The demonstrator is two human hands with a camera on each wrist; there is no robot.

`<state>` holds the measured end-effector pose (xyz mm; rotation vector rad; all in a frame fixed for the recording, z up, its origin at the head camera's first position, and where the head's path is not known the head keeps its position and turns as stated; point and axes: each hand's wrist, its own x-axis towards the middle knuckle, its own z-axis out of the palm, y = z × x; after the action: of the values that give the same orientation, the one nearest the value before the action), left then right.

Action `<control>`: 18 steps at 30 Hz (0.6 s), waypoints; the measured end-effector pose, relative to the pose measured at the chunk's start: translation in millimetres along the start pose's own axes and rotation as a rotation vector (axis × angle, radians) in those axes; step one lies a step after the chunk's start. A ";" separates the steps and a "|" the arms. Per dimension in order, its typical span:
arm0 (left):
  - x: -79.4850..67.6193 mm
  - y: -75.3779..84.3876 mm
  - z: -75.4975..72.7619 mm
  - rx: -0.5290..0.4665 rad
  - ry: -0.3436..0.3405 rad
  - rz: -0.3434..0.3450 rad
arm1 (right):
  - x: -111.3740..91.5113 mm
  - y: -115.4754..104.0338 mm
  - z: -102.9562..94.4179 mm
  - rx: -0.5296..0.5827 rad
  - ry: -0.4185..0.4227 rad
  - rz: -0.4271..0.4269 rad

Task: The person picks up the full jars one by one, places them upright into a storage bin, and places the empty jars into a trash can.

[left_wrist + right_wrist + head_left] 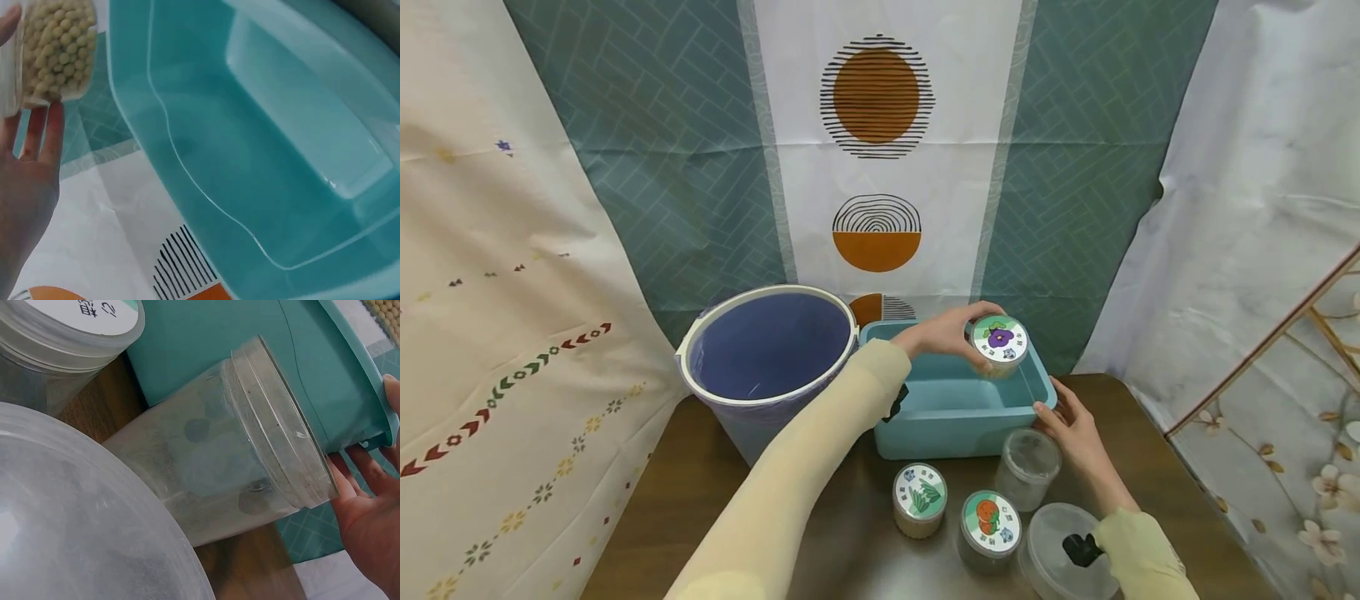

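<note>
My left hand (951, 335) grips a clear jar (1000, 343) above the right part of a teal plastic bin (955, 425). Its round lid bears a purple flower on a white and green label. Small round beige balls fill the jar (59, 53) in the left wrist view, with the fingers of my left hand (28, 172) around its side and base. At the bin's right end, my right hand (1078, 429) holds the rim. The right wrist view shows the thumb of this hand (372, 512) on the rim and fingers beneath it. The bin's visible interior (250, 137) holds nothing.
A lidless clear jar (1030, 467) stands in front of the bin. Nearer are a green-leaf-labelled jar (919, 500), an orange-fruit-labelled jar (990, 529) and a translucent round container (1067, 554). Left of the bin stands a blue bucket (767, 398) with a white rim. Patterned cloths hang behind.
</note>
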<state>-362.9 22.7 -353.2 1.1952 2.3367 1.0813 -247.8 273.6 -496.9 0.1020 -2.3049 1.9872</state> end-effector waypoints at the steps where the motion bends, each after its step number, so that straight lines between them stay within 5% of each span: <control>1: 2.7 -1.5 0.0 0.003 -0.005 0.005 | -0.2 0.0 -0.5 -0.003 0.002 0.002; 10: 3.1 -27.2 5.2 0.058 0.040 -0.050 | 4.2 6.6 4.4 0.007 -0.012 0.006; 18: 9.6 -26.0 10.9 0.075 0.032 -0.047 | 2.6 4.7 -1.5 0.003 0.011 -0.003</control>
<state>-377.4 26.0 -379.0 1.1501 2.4374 1.0127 -251.0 275.8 -501.0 0.0943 -2.2933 1.9846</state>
